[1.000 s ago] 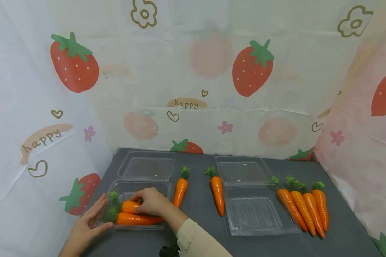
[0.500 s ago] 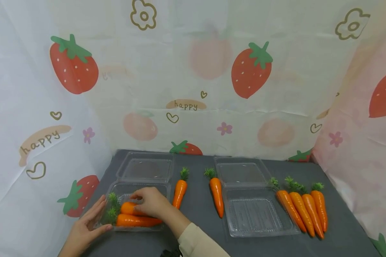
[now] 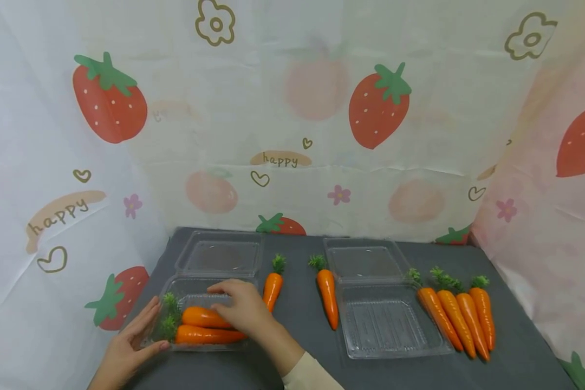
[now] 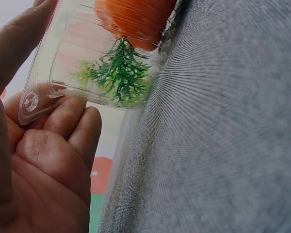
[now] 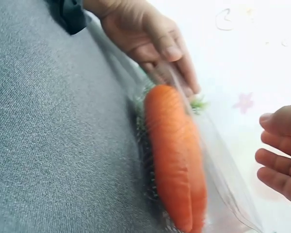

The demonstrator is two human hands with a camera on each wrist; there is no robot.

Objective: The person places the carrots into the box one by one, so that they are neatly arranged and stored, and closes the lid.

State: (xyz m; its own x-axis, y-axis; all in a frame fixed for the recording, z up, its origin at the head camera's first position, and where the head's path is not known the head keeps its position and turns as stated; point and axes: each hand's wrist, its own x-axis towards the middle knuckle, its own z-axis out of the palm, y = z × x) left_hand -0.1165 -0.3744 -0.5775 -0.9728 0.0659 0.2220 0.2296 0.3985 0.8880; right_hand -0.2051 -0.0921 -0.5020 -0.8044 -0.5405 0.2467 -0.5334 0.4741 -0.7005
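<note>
Two orange carrots with green tops lie side by side in the base of the left clear plastic box. The rear carrot has its tip partly hidden by my right hand; the front carrot runs along the near wall. My right hand is over the box, fingers loosely bent and apart, with nothing held; in the right wrist view its fingers show off to the side of the box. My left hand holds the box's left end, thumb at the near corner and fingers along the side.
A single carrot lies right of this box, another carrot farther right. Beside that one stands a second open clear box, lid folded back. Several carrots lie along its right side. A printed curtain encloses the grey table.
My right hand has let go of the rear carrot and moved slightly right and up from it, its fingers spreading. The left hand stays at the box's left end.
</note>
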